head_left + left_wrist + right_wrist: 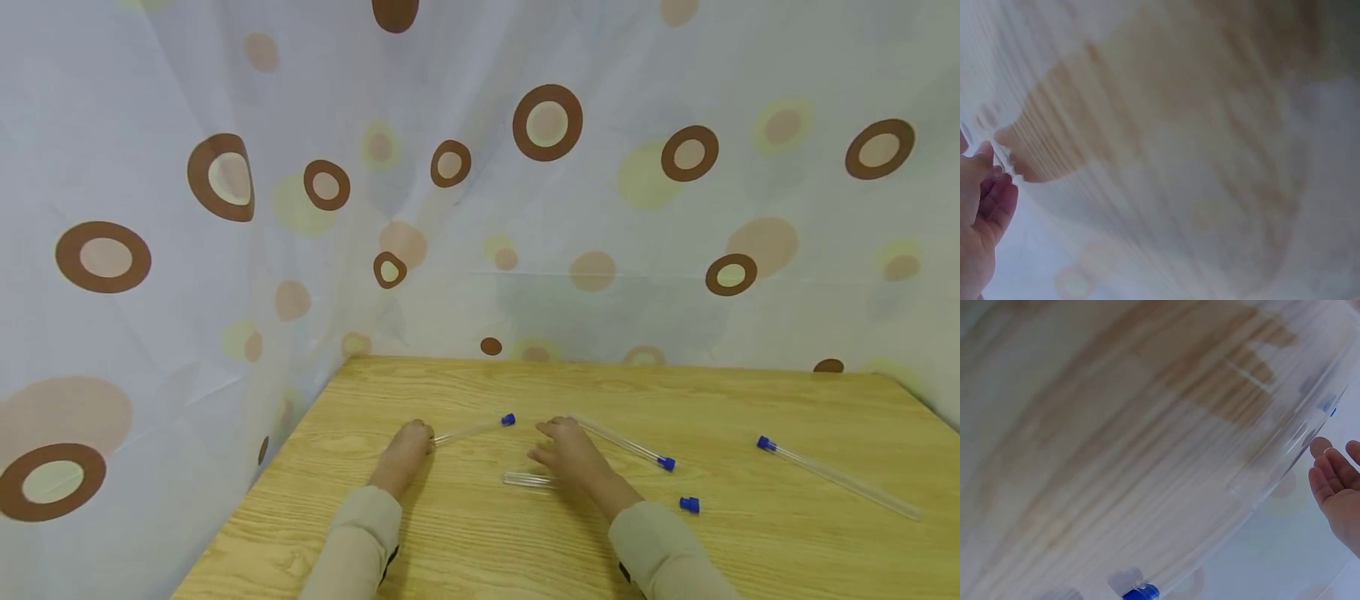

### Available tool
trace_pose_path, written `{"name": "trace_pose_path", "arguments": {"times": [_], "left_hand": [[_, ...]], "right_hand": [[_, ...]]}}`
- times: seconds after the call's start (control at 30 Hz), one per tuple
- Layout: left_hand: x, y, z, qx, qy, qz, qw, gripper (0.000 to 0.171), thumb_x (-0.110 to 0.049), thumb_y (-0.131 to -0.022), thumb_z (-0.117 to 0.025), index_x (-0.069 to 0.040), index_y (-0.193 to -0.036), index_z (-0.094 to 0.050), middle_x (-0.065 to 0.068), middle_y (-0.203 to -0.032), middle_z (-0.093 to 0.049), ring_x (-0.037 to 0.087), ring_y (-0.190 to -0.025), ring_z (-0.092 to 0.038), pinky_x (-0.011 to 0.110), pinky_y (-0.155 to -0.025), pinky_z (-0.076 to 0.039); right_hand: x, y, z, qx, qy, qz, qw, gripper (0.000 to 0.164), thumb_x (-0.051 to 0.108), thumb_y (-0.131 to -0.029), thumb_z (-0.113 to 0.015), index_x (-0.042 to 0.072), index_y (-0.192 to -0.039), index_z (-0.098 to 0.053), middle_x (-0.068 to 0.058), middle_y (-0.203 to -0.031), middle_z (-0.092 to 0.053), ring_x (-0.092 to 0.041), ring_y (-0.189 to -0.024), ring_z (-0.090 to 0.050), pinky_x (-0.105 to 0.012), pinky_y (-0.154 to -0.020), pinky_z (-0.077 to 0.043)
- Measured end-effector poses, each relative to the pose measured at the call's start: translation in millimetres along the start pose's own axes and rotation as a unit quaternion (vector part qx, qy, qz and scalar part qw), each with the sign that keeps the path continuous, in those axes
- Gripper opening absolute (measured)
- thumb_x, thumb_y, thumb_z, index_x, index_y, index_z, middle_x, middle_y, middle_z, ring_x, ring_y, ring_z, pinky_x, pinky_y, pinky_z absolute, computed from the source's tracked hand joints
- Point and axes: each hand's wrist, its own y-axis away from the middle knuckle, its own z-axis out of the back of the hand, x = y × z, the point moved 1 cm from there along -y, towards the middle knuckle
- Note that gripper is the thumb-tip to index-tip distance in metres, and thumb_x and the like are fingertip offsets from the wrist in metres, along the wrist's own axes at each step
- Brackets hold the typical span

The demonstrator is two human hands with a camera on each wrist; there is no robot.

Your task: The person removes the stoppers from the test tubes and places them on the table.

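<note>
At the left, my left hand (407, 452) pinches the near end of a clear test tube (467, 432) whose blue cap (508, 419) points right and away. The left wrist view shows thumb and fingertips together on the tube's end. My right hand (576, 460) is over the table with fingers loosely spread, holding nothing; the right wrist view (1342, 494) agrees. An uncapped test tube (527, 480) lies partly hidden below this hand. Just beyond it lies a capped test tube (622, 443), its blue end toward the right.
A loose blue cap (690, 505) sits on the wooden table (465, 550) right of my right forearm. Farther right lies another capped test tube (847, 480). A spotted curtain (480, 208) stands along the table's back and left sides.
</note>
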Motion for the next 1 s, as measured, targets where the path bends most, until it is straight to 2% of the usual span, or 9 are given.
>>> {"name": "trace_pose_path", "arguments": {"times": [0.2,0.33,0.57,0.8,1.0], "left_hand": [[-1.2,0.2,0.6,-0.007,0.003,-0.012,0.9999,0.01,-0.006,-0.084,-0.064,0.001,-0.076,-0.063,0.008,-0.076,-0.057,0.017,-0.069,-0.054,0.025,-0.06,-0.05],[-4.5,-0.2,1.7,0.003,0.008,-0.012,0.9999,0.01,-0.006,-0.085,-0.063,0.0,-0.076,-0.063,0.008,-0.076,-0.057,0.015,-0.069,-0.052,0.023,-0.059,-0.049],[-5.9,-0.2,2.1,0.014,0.021,0.01,0.9996,0.009,-0.005,-0.085,-0.063,0.004,-0.085,-0.065,0.01,-0.082,-0.059,0.021,-0.077,-0.058,0.027,-0.068,-0.054],[-6.5,0.5,2.0,0.005,0.019,-0.007,0.9998,0.009,-0.001,-0.082,-0.064,0.006,-0.088,-0.066,0.012,-0.083,-0.06,0.025,-0.079,-0.061,0.031,-0.071,-0.055],[-9.8,1.9,4.9,0.017,0.034,0.002,0.9993,0.013,0.0,-0.085,-0.062,0.007,-0.095,-0.065,0.013,-0.09,-0.061,0.026,-0.086,-0.061,0.031,-0.075,-0.055]], "right_hand": [[1.4,-4.6,-1.9,-0.011,-0.002,0.015,1.0,0.042,0.014,-0.083,-0.069,-0.011,-0.115,-0.058,-0.027,-0.114,-0.058,-0.041,-0.109,-0.054,-0.048,-0.093,-0.048],[1.5,-6.3,-1.3,-0.012,-0.008,0.015,1.0,0.042,0.012,-0.082,-0.069,-0.011,-0.115,-0.058,-0.028,-0.115,-0.058,-0.042,-0.109,-0.054,-0.048,-0.093,-0.049],[-0.9,-8.9,0.8,-0.012,-0.016,0.009,1.0,0.042,0.012,-0.083,-0.069,-0.012,-0.115,-0.058,-0.031,-0.117,-0.056,-0.046,-0.112,-0.052,-0.052,-0.096,-0.045],[-4.6,-9.4,-0.1,-0.02,0.003,0.016,1.0,0.041,0.012,-0.082,-0.07,-0.012,-0.113,-0.059,-0.03,-0.113,-0.059,-0.045,-0.11,-0.053,-0.054,-0.1,-0.041],[-6.4,-9.1,-0.7,-0.018,0.0,0.021,1.0,0.04,0.011,-0.081,-0.07,-0.013,-0.112,-0.06,-0.03,-0.111,-0.06,-0.044,-0.108,-0.055,-0.054,-0.099,-0.041]]}}
